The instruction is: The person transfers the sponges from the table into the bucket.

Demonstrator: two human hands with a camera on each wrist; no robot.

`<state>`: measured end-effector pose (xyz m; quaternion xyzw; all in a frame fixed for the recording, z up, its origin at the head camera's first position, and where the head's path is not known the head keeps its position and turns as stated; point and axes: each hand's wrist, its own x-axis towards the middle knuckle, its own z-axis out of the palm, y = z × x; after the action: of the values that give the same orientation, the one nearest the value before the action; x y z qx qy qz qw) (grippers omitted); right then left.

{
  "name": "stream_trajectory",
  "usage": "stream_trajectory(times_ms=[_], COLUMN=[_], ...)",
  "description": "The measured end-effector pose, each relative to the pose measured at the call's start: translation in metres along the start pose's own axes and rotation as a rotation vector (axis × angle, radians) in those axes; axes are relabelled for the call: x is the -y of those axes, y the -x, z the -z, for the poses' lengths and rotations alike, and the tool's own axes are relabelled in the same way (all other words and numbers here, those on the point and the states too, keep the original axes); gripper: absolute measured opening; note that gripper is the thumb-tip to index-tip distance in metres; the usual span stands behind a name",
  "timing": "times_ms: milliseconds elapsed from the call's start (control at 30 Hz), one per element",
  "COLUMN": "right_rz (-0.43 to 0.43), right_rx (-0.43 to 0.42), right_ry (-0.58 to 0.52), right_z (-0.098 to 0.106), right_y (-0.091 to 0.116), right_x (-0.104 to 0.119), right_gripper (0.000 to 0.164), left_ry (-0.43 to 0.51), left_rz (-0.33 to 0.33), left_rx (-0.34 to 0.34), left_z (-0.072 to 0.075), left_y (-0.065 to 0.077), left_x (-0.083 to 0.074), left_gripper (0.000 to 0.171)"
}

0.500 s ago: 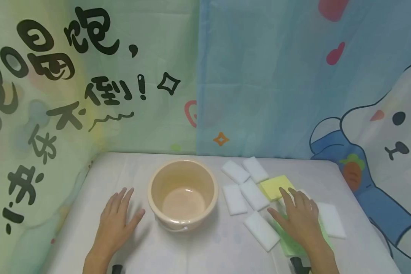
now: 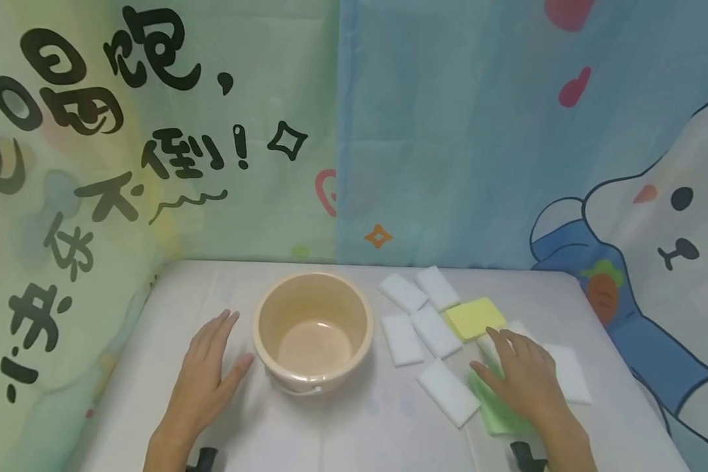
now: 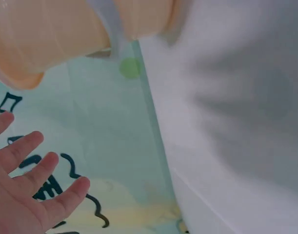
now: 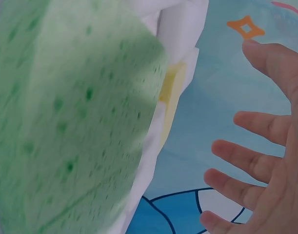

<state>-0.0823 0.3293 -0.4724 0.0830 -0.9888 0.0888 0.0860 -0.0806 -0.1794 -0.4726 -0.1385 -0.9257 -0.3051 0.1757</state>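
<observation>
Cream bucket (image 2: 307,373) stood upright, round mouth turned up, inner bottom visible, pale handle (image 3: 109,22) hung low against outer wall; left hand (image 2: 203,373) held just beside it, fingers spread. Light-green sponge (image 2: 501,413), pitted with pores, laid flat, partly hidden below right hand (image 2: 524,373), which is held apart from it. Yellow pad (image 2: 474,318) laid beyond, edged by white. White oblong pads (image 2: 448,392) strewn flat at varied angles, right of bucket, some edges touching.

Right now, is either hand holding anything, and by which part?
Nothing is held: the left hand is beside the beige bucket, fingers spread; the right hand hovers over the green sponge.
</observation>
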Motion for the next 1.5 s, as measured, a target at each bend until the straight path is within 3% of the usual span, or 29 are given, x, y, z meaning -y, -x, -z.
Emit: stream_trajectory(times_ms=[433,633,933,1033,1233,1500], right_rz=[-0.121,-0.171,-0.246,-0.241,-0.174,-0.155], right_rx=[0.137,0.14,0.249,0.245,0.156,0.082], right_ry=[0.009,0.012,-0.004,0.015,0.047,0.001], right_z=[0.011,0.003,-0.008,-0.01,-0.014,-0.018], right_y=[0.022,0.031,0.039,0.04,0.044,0.046], right_x=[-0.006,-0.004,-0.002,0.001,0.008,0.013], right_gripper=[0.071,0.072,0.081,0.078,0.072,0.067], left_ry=[0.025,0.031,0.015,0.015,0.023,0.031], left_rz=[-0.108,-0.109,-0.081,-0.084,-0.082,-0.084], left_rx=[-0.008,0.006,0.044,0.043,0.045,0.04], left_z=[-0.006,-0.009,-0.01,-0.011,-0.011,-0.012], left_y=[-0.01,-0.011,-0.011,-0.01,-0.01,-0.01], left_x=[-0.012,-0.014,-0.016,-0.017,-0.017,-0.017], left_gripper=[0.068,0.067,0.068,0.068,0.068,0.067])
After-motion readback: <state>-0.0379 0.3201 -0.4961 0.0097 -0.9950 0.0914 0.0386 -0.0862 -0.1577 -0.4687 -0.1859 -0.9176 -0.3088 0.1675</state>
